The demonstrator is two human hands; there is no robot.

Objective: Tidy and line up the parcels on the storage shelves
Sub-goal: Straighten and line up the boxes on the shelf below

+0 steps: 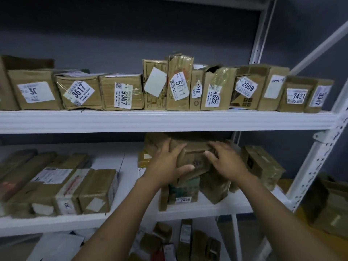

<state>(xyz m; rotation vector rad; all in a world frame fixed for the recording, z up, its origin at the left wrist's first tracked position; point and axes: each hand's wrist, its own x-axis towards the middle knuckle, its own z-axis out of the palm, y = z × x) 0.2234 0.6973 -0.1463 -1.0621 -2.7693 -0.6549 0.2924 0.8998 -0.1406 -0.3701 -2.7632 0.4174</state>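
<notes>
Dim rm, grey wall [113,31] behind white metal shelving [169,121].

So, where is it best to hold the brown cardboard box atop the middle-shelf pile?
Grip the brown cardboard box by its two ends, left hand and right hand from the front: it sits tilted on uneven parcels, so a one-sided grip may tip it.

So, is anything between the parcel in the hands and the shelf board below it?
Yes. The left hand and right hand grip the held parcel, but it sits over the green parcel labelled 1649 and a tilted brown parcel, both between it and the shelf board.
</notes>
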